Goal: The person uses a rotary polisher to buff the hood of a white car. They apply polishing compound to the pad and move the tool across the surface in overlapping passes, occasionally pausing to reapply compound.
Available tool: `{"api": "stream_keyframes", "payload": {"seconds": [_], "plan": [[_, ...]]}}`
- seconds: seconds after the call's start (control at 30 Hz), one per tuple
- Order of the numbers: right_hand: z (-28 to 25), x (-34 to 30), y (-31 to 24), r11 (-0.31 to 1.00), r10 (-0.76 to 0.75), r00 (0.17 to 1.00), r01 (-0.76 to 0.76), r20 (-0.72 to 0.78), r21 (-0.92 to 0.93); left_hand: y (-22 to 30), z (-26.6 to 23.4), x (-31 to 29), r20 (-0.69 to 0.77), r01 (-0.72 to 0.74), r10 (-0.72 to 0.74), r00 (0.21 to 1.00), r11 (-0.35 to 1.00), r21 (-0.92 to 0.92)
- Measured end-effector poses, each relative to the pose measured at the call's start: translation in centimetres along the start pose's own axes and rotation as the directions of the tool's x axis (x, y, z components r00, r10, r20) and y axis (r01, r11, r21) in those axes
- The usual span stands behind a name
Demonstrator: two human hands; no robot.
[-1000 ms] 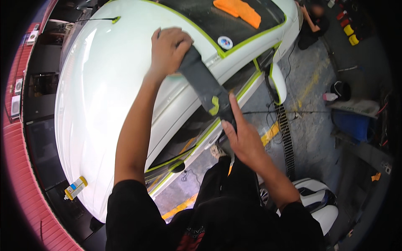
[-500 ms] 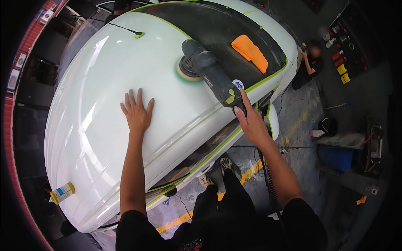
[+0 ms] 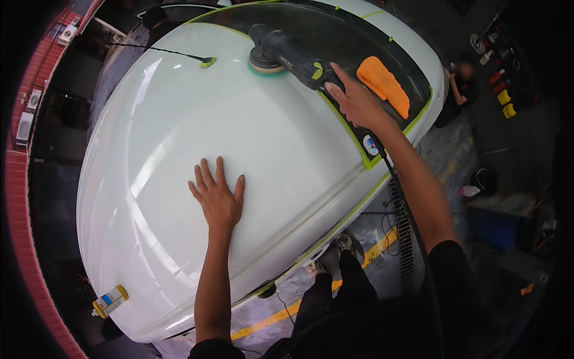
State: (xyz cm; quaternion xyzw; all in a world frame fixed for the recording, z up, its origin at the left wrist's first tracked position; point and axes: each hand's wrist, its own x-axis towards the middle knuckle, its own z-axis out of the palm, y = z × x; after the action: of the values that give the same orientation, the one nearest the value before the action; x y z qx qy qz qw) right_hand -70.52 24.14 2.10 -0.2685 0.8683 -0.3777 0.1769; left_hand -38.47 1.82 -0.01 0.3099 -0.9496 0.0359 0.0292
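A black polishing machine (image 3: 290,52) is gripped at its rear handle by my right hand (image 3: 353,99). Its round foam pad (image 3: 267,69) lies against the white car roof (image 3: 149,131), close to the taped edge of the dark windshield (image 3: 311,27). My left hand (image 3: 220,200) rests flat on the roof with spread fingers and holds nothing. An orange cloth (image 3: 382,85) lies on the dark glass, just right of my right hand. From the handle a black cord (image 3: 397,185) trails down along my right forearm.
Yellow-green masking tape (image 3: 371,161) borders the glass. A yellow-and-white bottle (image 3: 110,301) lies on the car at lower left. An antenna (image 3: 206,61) stands at the roof's far side. Another person (image 3: 460,84) crouches beyond the car's right end. A floor grate (image 3: 405,245) runs beside me.
My right hand has pushed the polisher farther away along the roof, toward the antenna. My left hand stays flat on the roof. The whole view has shifted as well.
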Motion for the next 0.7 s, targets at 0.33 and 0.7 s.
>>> {"api": "stream_keyframes", "payload": {"seconds": [0.33,0.7], "plan": [[2.4,11.8,-6.1,0.996,-0.049,0.997,0.045,0.052,0.072,-0.2,0.1,0.4,0.012,-0.013,0.012,1.000,1.000,0.020],[2.6,12.7,-4.1,0.992,-0.129,0.990,0.128,0.061,0.022,-0.5,0.4,0.1,-0.001,0.001,-0.001,1.000,0.999,0.040]]}}
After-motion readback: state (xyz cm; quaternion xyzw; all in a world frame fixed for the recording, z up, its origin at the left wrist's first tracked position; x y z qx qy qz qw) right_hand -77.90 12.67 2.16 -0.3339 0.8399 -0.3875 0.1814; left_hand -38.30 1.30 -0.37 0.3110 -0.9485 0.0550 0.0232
